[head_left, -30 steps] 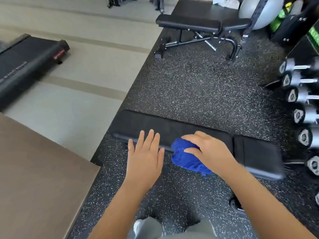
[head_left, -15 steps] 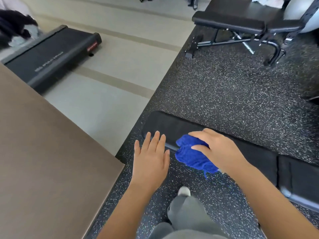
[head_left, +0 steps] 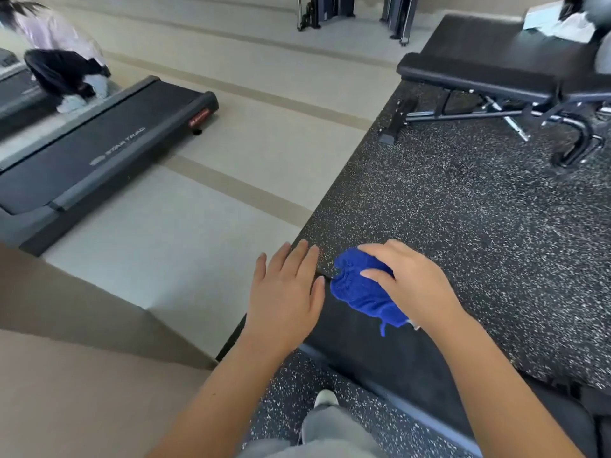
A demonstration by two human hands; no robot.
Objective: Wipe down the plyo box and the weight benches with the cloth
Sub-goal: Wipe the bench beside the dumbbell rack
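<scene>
A low black weight bench (head_left: 380, 345) runs from the centre toward the lower right, close in front of me. My right hand (head_left: 410, 285) holds a bunched blue cloth (head_left: 360, 289) down on the bench's left end, fingers curled over it. My left hand (head_left: 287, 292) lies flat with straight fingers at that same end, just left of the cloth. A second black weight bench (head_left: 479, 74) on a metal frame stands at the upper right. A brown box-like surface (head_left: 66, 375), possibly the plyo box, fills the lower left.
A black treadmill deck (head_left: 99, 150) lies on the pale floor at the left, and a crouching person (head_left: 59, 67) is at the upper left. Speckled black rubber flooring (head_left: 463, 209) covers the right side. Machine legs (head_left: 330, 11) stand at the top. My leg and shoe (head_left: 325, 411) are below.
The view has swung left, so the dumbbell rack is out of sight. Both hands and the cloth have slid left along the near bench to its left end.
</scene>
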